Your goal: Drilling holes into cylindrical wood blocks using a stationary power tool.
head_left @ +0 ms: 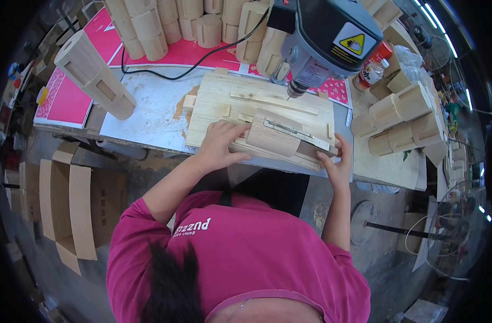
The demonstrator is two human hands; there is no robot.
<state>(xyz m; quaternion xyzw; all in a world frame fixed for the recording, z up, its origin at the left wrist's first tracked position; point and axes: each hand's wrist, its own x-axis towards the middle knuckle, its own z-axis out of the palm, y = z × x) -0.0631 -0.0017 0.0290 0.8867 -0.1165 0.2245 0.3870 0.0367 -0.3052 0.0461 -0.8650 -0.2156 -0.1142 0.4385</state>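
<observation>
A short pale wooden cylinder (270, 138) lies on its side in a wooden jig board (213, 110). Along its top runs a narrow slotted metal strip (289, 130). My left hand (223, 144) curves against the cylinder's left end, thumb low along the front rail (281, 155). At the opposite end, my right hand (336, 161) has its thumb and fingers bent around the darker end of the workpiece. Its fingertips are partly hidden. Just behind the metal strip hangs the drill chuck (296, 89) of a dark power drill (332, 32), its thin bit pointing down above the board.
Several wooden cylinders (209, 31) stand along the back; a taller one (98, 78) leans at left. More cylinders (402, 121) lie at right beside a bottle (368, 75). A black cable (176, 78) crosses the table. An open cardboard box (80, 212) and a fan (445, 231) stand below.
</observation>
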